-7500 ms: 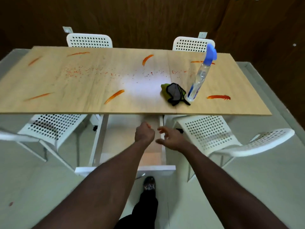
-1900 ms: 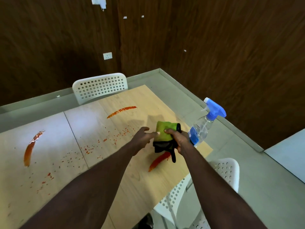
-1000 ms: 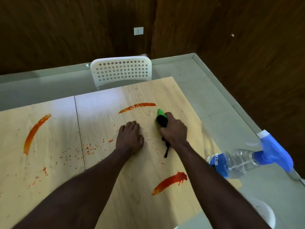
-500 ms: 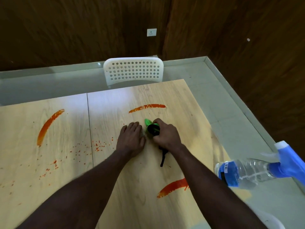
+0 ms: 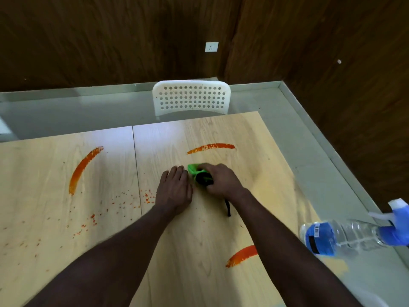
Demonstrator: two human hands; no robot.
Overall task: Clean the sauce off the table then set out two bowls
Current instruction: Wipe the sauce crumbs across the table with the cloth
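Note:
My right hand (image 5: 221, 180) presses a green and black cloth (image 5: 194, 172) onto the wooden table (image 5: 199, 240); a black strap of the cloth trails toward me. My left hand (image 5: 174, 191) lies flat on the table right beside it, fingers together, holding nothing. Orange-red sauce streaks mark the table: one beyond the cloth (image 5: 211, 148), one at the left (image 5: 83, 168), one near my right forearm (image 5: 242, 254). Small sauce spatters (image 5: 124, 204) dot the wood left of my left hand. No bowls are in view.
A clear spray bottle with a blue label and blue trigger head (image 5: 352, 233) stands at the table's right edge. A white perforated chair (image 5: 191, 97) sits at the far side. Dark wood walls and a grey floor surround the table.
Over the last second my right hand has slid the cloth leftward up to my left hand. My left hand has stayed flat on the table.

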